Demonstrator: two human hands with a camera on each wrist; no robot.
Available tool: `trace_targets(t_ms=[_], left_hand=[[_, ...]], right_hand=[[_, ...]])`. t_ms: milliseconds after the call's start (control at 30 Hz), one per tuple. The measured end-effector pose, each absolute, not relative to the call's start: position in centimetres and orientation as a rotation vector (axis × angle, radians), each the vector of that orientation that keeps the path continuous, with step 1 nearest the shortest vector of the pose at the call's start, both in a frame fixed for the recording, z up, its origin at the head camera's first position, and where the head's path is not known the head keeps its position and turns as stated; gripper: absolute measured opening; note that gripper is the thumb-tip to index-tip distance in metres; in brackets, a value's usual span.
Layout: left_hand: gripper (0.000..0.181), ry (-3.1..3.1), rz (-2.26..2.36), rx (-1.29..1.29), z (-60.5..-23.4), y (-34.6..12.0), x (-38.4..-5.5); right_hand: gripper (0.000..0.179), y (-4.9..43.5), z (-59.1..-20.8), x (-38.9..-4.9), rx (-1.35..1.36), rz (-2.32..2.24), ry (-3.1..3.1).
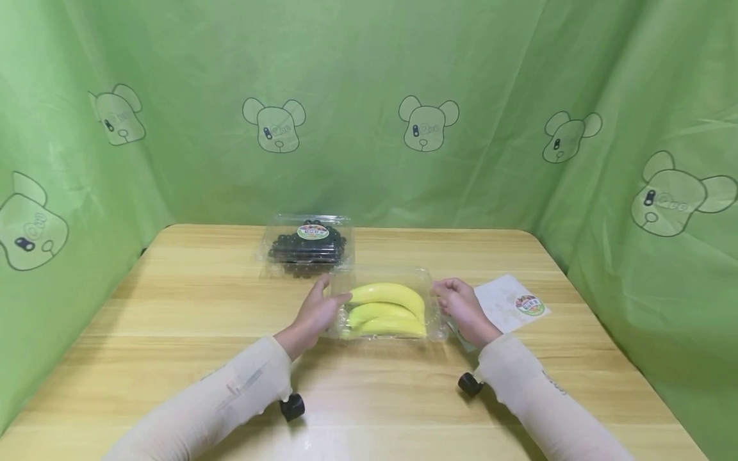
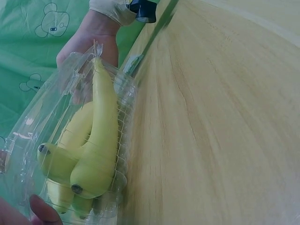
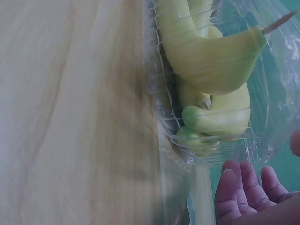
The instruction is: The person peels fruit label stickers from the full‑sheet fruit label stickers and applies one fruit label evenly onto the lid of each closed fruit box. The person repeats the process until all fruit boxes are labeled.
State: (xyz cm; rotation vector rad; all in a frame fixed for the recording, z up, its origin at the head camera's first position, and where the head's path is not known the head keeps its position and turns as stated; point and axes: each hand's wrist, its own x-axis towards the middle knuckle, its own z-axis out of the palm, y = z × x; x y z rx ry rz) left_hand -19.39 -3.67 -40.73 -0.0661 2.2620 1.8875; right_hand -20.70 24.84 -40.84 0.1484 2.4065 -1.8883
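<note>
A clear plastic clamshell box [image 1: 375, 275] stands at the table's middle, with several yellow bananas [image 1: 386, 314] inside. How fully its lid is closed I cannot tell. My left hand [image 1: 316, 314] touches the box's left end, its thumb [image 2: 44, 208] against the plastic; its other fingers are mostly hidden. At the right end is my right hand [image 1: 464, 310], with loosely bent fingers [image 3: 251, 185] near or against the end wall and the thumb apart from them. Under and beside the right hand lies a white sheet [image 1: 492, 301] bearing a round sticker [image 1: 529, 305].
Behind and left of the bananas stands another clear box [image 1: 277, 224] of dark grapes [image 1: 308, 246], with a round label on its lid. The wooden table [image 1: 202, 371] is bordered by green curtains [image 1: 357, 173] behind and at both sides.
</note>
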Motion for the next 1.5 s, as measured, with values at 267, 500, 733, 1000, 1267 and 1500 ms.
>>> trace_targets(t_ms=[267, 500, 733, 1000, 1267, 1500], left_hand=[[0.077, 2.262, 1.885, -0.071, -40.7, -3.6, -19.5], [0.077, 2.244, 1.896, -0.075, -40.6, -3.7, -19.5], [0.076, 2.239, 1.891, -0.071, -40.7, -3.9, -19.4], [0.077, 2.237, 1.881, -0.067, -40.8, -3.9, -19.6], [0.078, 2.243, 1.891, -0.052, -40.8, -4.2, -19.4], [0.078, 2.193, 1.913, -0.043, -40.9, -4.3, -19.5]], right_hand=[[0.033, 25.0, -40.9, -20.8, 0.135, -1.885, 2.411], [0.035, 25.2, -40.9, -20.8, 0.129, -1.872, 2.421], [0.045, 25.5, -40.8, -20.7, 0.101, -1.773, 2.465], [0.046, 26.1, -40.7, -20.8, 0.055, -1.688, 2.504], [0.045, 27.4, -40.4, -20.4, -0.04, -1.372, 2.748], [0.036, 28.6, -40.7, -19.7, -0.186, -1.078, 2.957]])
